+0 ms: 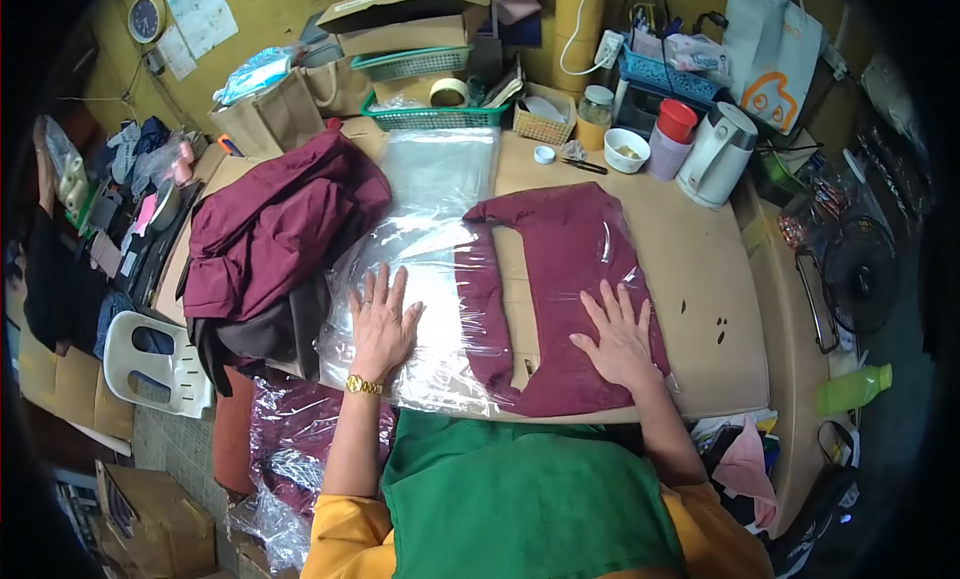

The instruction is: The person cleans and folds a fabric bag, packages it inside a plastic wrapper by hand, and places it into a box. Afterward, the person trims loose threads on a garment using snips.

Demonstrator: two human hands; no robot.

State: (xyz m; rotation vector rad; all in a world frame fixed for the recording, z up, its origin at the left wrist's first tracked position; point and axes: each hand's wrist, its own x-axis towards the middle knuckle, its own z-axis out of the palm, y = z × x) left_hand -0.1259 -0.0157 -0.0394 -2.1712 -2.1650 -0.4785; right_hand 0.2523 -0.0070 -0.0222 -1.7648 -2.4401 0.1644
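Note:
My left hand (382, 324) lies flat with its fingers apart on shiny clear plastic bags (425, 239). My right hand (617, 334) is spread on a maroon garment (560, 249), palm down near its right edge. Clear plastic shines over parts of the garment; where that film ends I cannot tell. A narrow strip of the garment runs down its left side, and the tan tabletop shows through the gap. To the left of my left hand, a loose heap of maroon clothing (280, 229) lies over a dark brown cloth (265, 334).
Along the back stand green baskets (435, 117), a glass jar (594, 114), a white bowl (627, 151), a lilac cup (668, 157) and an electric kettle (718, 154). Black pens (584, 166) lie before them. Plastic-wrapped maroon bundles (300, 439) and a white chair (155, 364) are lower left.

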